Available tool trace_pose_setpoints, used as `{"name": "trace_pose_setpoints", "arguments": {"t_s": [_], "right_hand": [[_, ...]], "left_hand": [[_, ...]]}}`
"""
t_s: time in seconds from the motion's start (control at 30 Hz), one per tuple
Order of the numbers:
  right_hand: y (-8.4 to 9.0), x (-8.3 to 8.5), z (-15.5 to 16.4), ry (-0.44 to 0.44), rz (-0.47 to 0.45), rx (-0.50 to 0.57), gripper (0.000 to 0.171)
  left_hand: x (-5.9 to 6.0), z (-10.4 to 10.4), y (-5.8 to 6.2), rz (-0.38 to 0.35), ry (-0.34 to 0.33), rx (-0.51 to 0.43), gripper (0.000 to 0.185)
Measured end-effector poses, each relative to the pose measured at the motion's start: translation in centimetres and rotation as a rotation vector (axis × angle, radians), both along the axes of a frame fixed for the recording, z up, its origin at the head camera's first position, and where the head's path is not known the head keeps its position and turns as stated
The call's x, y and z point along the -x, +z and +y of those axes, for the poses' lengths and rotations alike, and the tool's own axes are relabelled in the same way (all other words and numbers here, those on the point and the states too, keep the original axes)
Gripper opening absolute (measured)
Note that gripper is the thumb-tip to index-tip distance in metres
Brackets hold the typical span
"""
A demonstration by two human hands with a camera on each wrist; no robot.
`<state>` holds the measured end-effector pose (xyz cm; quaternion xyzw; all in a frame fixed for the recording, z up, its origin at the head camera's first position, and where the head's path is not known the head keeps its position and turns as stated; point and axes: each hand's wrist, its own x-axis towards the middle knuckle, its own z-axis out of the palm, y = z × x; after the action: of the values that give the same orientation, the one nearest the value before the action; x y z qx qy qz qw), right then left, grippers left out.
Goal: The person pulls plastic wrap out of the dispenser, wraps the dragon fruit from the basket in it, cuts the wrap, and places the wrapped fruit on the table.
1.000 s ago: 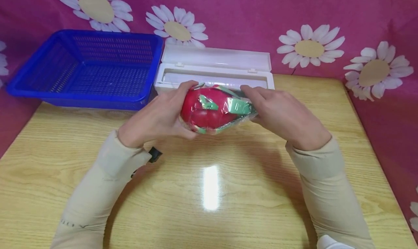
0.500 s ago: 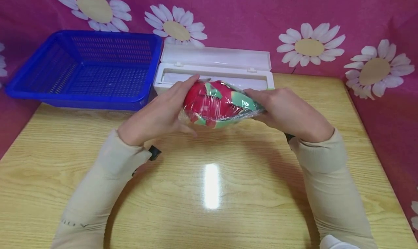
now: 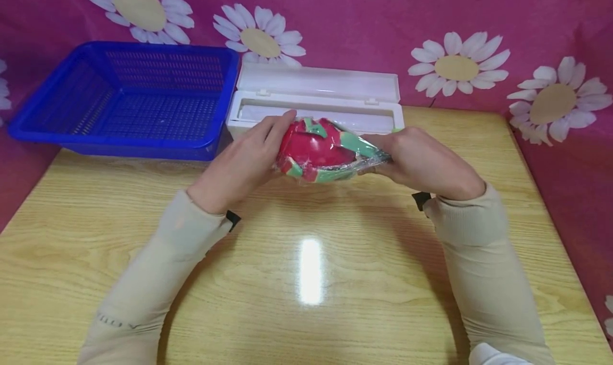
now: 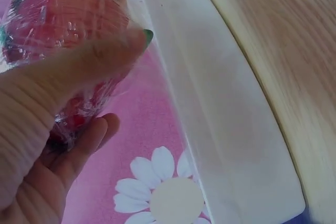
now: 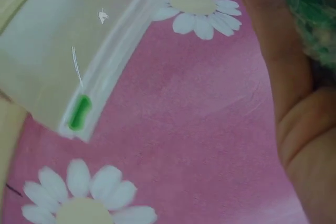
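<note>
A red dragon fruit (image 3: 318, 149) with green scales, wrapped in clear cling film, is held up between both hands above the table. My left hand (image 3: 244, 157) grips its rounded left end; in the left wrist view the thumb (image 4: 84, 64) lies across the wrapped fruit and the fingers curl beneath. At the tapered right end, my right hand (image 3: 423, 160) pinches the green tips and the gathered film. The right wrist view shows only part of that hand and a green bit of the fruit (image 5: 315, 14). Just behind stands a white cling film dispenser (image 3: 318, 83), its lid raised and a roll inside.
A blue plastic basket (image 3: 225, 99) stands at the back left, beside the dispenser. A green slider (image 5: 80, 113) sits at one end of the dispenser. Behind the wooden table (image 3: 364, 280) hangs a pink cloth (image 3: 354, 24) with daisies.
The dragon fruit has shifted a little right and turned in the hands. My left hand has moved right with its hold adjusted; my right hand now pinches the tapered end.
</note>
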<state>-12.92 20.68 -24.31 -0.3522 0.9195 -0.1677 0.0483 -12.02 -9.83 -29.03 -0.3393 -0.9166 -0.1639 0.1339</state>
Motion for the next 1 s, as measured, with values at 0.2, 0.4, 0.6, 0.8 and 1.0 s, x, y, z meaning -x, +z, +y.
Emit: {"name": "trace_pose_setpoints", "arguments": {"t_s": [0.2,0.4,0.6,0.8,1.0], "right_hand": [[-0.3,0.4,0.3,-0.013,-0.052,-0.016,0.039],[-0.4,0.5,-0.2,-0.011,-0.066,-0.005,0.045],[-0.3,0.1,-1.0,-0.089,-0.062,-0.042,0.070],[-0.8,-0.1,-1.4,-0.080,0.066,0.015,0.097],[-1.7,0.1,-1.8,-0.039,0.299,-0.024,0.084]], "left_hand": [[0.2,0.3,-0.6,0.074,-0.004,0.015,0.066],[0.3,0.5,-0.8,0.112,0.044,0.053,0.057],[0.2,0.2,-0.3,0.007,0.099,0.065,0.053],[0.3,-0.4,0.0,-0.074,0.103,0.010,0.053],[0.4,-0.5,0.3,-0.146,0.119,-0.034,0.072]]}}
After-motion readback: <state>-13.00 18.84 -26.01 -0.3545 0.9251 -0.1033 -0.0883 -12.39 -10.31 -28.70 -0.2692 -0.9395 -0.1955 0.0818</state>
